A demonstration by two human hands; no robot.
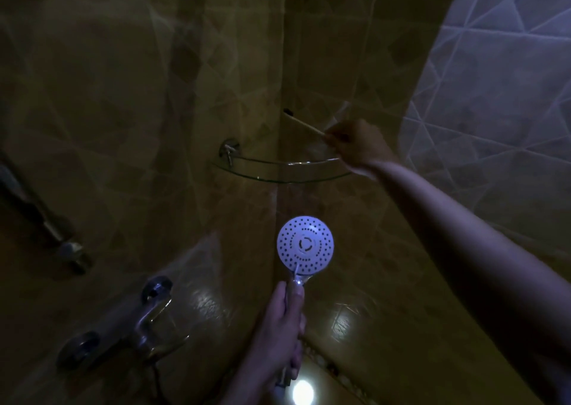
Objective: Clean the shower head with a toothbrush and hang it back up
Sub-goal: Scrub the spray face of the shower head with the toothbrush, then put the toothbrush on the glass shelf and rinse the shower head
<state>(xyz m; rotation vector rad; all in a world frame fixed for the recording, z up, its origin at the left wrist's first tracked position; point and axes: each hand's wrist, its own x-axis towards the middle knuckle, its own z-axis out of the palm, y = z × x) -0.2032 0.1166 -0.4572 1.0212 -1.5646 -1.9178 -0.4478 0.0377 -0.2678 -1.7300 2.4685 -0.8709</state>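
Low at six o'clock, the left hand is wrapped closed around the chrome handle of the shower head, whose white perforated face is turned up toward the camera at about the centre of the view. Up at two o'clock, the right hand is closed on the tail of a wooden-handled toothbrush, its dark bristle end pointing toward ten o'clock, above the glass corner shelf. Brush and shower head are well apart; whether the brush is being lifted from the shelf or set down there cannot be told.

If scrubbing comes next, it would go best with the face kept level and steady in the left hand while the bristles come down to it and work in small circles over the rings of nozzle holes, with extra attention to the centre disc.

A mixer tap sits at eight o'clock on the tiled wall, clear of both arms. The shelf's curved rail lies just under the right wrist and could catch it on the way down. Light is dim, so grime on the nozzles is hard to judge.
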